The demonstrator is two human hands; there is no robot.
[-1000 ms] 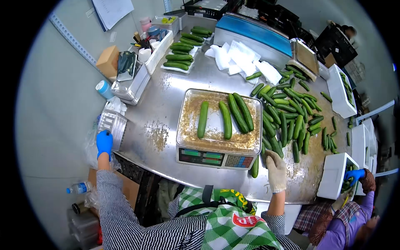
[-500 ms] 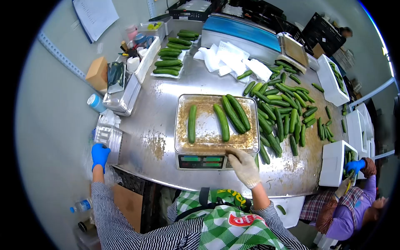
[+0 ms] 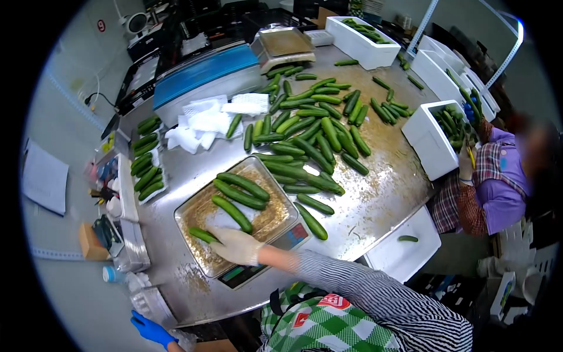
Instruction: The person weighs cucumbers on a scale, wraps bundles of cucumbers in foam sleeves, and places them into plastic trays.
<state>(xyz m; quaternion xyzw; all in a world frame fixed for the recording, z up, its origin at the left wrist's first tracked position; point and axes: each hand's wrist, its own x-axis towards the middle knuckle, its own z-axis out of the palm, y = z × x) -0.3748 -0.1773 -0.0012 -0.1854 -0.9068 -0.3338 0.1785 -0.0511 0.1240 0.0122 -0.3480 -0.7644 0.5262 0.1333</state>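
My right hand point(image 3: 236, 246), in a pale knit glove, is over the front part of the scale pan point(image 3: 275, 226), with its fingers at a cucumber point(image 3: 203, 235); the fingertips are partly hidden, so its grip cannot be made out. Three more cucumbers point(image 3: 233, 213) lie beside it on the pan. At the lower left, my left hand point(image 3: 151, 330) in a blue glove has its fingers stretched out, near a stack of clear plastic trays point(image 3: 153, 306), and holds nothing visible.
A heap of cucumbers point(image 3: 316, 138) covers the table behind the scale. White pads point(image 3: 206, 123) and packed trays of cucumbers point(image 3: 148, 170) lie at the left. At the right, a co-worker point(image 3: 498, 176) is beside a white foam box point(image 3: 428, 141).
The view has swung to the right. My right hand has moved from beside the scale onto the pan, at the separate cucumber. My left hand's fingers have spread away from the trays.
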